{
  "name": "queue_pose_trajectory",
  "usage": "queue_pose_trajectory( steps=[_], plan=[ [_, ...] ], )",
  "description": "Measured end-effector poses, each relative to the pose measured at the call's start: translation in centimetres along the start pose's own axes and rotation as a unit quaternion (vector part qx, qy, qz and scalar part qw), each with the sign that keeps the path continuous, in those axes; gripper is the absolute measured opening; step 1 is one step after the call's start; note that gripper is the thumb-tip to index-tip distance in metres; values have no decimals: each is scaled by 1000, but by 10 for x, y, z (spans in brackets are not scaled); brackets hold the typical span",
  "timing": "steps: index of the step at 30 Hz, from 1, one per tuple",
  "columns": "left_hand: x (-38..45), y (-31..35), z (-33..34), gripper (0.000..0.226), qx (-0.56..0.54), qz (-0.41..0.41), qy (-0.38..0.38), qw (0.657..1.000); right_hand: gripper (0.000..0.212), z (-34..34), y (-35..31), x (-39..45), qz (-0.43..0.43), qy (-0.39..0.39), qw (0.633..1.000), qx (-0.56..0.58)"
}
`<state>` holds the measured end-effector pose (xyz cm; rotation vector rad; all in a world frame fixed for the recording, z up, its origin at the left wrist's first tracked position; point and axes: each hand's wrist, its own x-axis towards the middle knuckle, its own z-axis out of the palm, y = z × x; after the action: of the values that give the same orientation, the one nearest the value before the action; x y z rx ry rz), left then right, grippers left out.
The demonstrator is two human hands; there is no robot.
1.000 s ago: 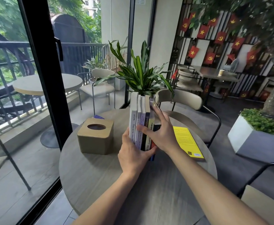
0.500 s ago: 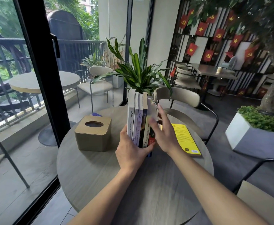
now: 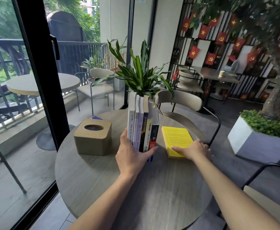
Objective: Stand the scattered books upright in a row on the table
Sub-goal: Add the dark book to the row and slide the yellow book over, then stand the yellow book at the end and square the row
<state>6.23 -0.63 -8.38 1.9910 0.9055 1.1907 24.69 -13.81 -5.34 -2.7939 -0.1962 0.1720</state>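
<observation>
Several books [image 3: 141, 123] stand upright in a tight row, spines toward me, at the middle of the round grey table [image 3: 102, 176]. My left hand [image 3: 132, 155] wraps around the near bottom of the row, thumb on the left book and fingers across the right ones. A yellow book [image 3: 175, 136] lies flat to the right of the row. My right hand [image 3: 192, 149] rests on its near corner, fingers over the cover and edge; the book is still flat on the table.
A tan tissue box [image 3: 92, 136] sits left of the row. A leafy potted plant [image 3: 141, 75] stands right behind the books. A beige chair [image 3: 180, 100] is across the table. A glass door frame [image 3: 41, 80] runs along the left, and a white planter [image 3: 255, 143] stands at right.
My right hand left the right side of the upright row and moved right onto the flat yellow book. My left hand stayed on the row.
</observation>
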Motion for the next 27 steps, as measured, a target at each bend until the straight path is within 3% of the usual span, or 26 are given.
queue_pose_trajectory(
  steps=[2, 3, 8, 13, 17, 19, 22, 24, 27],
  plan=[
    [0, -1, 0, 114, 1, 1, 0, 1000, 160, 3, 1, 15, 10, -36, 999, 0],
    [0, -1, 0, 114, 2, 2, 0, 1000, 158, 2, 2, 18, 8, -49, 999, 10],
    [-1, 2, 0, 114, 3, -5, 2, 1000, 71, -2, 10, 13, -8, -44, 993, 112],
    [-2, 3, -3, 115, 0, -11, -2, 1000, 58, 5, 10, -9, -65, 44, 987, 142],
    [-2, 3, -4, 113, -1, -11, -6, 1000, 34, -6, 5, -41, -104, 89, 970, 200],
    [-2, 4, -5, 113, -4, -11, -8, 1000, 26, -5, 2, -56, -153, 151, 944, 249],
    [-3, 5, -5, 112, -7, -13, -9, 1000, 19, -1, -4, -76, -238, 222, 870, 371],
    [-3, 5, -6, 111, -7, -14, -10, 1000, 16, -1, -10, -86, -263, 201, 863, 381],
    [-2, 5, -10, 110, -18, -13, -28, 999, 19, 14, -16, -88, -279, 103, 879, 372]
  ],
)
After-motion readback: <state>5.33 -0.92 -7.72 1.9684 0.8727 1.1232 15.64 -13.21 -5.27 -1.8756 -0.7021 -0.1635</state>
